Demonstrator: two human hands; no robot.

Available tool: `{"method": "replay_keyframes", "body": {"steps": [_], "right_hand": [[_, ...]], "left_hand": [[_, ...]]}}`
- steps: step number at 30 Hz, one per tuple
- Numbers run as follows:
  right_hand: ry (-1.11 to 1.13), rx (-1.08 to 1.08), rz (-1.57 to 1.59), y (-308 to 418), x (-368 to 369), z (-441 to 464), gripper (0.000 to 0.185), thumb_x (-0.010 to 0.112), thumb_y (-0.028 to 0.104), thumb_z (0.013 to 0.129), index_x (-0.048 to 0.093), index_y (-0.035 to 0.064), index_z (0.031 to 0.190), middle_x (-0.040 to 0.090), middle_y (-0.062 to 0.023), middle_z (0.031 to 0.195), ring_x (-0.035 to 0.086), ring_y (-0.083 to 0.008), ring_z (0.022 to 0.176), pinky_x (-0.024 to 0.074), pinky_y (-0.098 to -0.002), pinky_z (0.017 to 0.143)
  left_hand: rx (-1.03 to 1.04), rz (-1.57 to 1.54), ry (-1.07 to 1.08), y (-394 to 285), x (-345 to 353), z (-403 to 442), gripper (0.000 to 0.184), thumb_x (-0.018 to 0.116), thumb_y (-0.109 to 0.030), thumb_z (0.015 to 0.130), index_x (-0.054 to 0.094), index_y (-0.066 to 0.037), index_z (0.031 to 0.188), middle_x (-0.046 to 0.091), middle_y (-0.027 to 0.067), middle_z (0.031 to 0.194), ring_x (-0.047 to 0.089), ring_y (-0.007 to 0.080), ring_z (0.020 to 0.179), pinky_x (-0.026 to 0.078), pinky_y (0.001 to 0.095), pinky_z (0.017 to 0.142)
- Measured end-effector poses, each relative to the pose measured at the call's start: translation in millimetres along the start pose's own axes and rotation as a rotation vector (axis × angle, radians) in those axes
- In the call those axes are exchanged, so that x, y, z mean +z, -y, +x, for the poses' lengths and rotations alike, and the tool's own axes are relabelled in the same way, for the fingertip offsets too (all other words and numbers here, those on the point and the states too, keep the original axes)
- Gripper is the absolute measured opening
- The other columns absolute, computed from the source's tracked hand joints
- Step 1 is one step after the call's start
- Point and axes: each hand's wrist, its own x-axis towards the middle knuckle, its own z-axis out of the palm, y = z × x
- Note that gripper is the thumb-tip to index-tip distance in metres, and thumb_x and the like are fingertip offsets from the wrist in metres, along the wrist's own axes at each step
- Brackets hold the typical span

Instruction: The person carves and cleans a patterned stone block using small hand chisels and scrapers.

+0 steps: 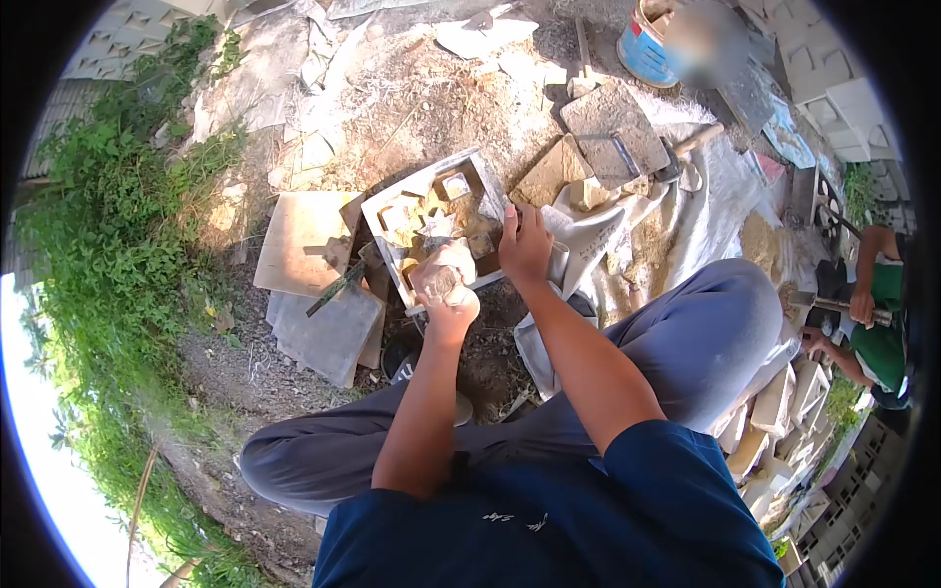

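A square, pale-rimmed mold frame (pixel 378 235) lies tilted on the ground before my crossed legs, with blocky shapes and sandy material inside it. Over its near edge, my left hand (pixel 446 279) is closed around a greyish-brown lump (pixel 443 282). My right hand (pixel 526 240) rests at the frame's right side, fingers bent against the rim; whether they grip it is hard to tell. A thin dark tool (pixel 336 288) lies just left of the frame, across flat boards.
A tan board (pixel 306 240) and a grey slab (pixel 328 328) lie left. Dusty boards (pixel 616 132), a hammer (pixel 691 144) and crumpled sheeting (pixel 637 220) are right. A blue bucket (pixel 645 54) stands behind. Another person (pixel 877 314) works at far right, near stacked blocks (pixel 774 412).
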Motion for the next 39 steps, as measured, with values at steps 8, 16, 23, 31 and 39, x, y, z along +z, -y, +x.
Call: {"method": "replay_keyframes", "body": {"steps": [8,16,23,31,39], "right_hand": [[0.591,-0.182,0.873,76.4,-73.2,62.2,0.059,0.032,0.049,0.106,0.060,-0.0005,0.122,0.066,-0.0118,0.115,0.062,-0.0235,0.105,0.0432,-0.0401,0.095],[0.951,-0.742,0.251,201.4,-126.9,-18.8,0.013,0.068,0.016,0.095,0.064,0.0031,0.096,0.057,-0.0030,0.076,0.053,-0.0163,0.068,0.0456,-0.0313,0.064],[0.523,-0.182,1.088,158.4,-108.1,6.0,0.044,0.048,0.023,0.105,0.037,0.0088,0.064,0.032,0.0008,0.057,0.027,-0.0110,0.049,0.0247,-0.0289,0.046],[0.404,-0.301,1.088,182.6,-112.5,-21.6,0.052,0.044,0.032,0.106,0.035,0.0107,0.059,0.029,0.0020,0.053,0.025,-0.0110,0.046,0.0224,-0.0300,0.045],[0.768,-0.285,1.142,202.1,-111.9,-12.1,0.066,0.038,0.058,0.100,0.032,0.0088,0.056,0.029,0.0005,0.053,0.025,-0.0125,0.047,0.0213,-0.0301,0.046]], "left_hand": [[-0.377,0.315,0.555,-29.9,-58.8,28.9,0.017,0.078,-0.015,0.081,0.068,-0.003,0.086,0.071,0.0114,0.087,0.065,0.0299,0.076,0.050,0.0378,0.071],[-0.284,0.521,0.680,9.7,-94.5,12.3,0.050,0.078,-0.046,0.079,0.063,-0.017,0.116,0.051,0.0137,0.138,0.041,0.0391,0.133,0.036,0.0633,0.102],[-0.363,0.842,0.060,51.2,-137.4,-17.1,0.067,0.072,-0.044,0.086,0.049,-0.014,0.142,0.032,0.0247,0.153,0.030,0.0481,0.140,0.031,0.0630,0.109],[-0.534,0.812,-0.367,96.7,-119.9,-79.1,0.052,0.060,-0.040,0.095,0.055,-0.005,0.132,0.053,0.0261,0.131,0.049,0.0457,0.121,0.040,0.0519,0.102],[-0.762,0.895,-0.384,69.5,-105.7,-63.5,0.048,0.047,-0.044,0.101,0.061,-0.004,0.123,0.065,0.0222,0.111,0.059,0.0430,0.105,0.047,0.0503,0.090]]}}
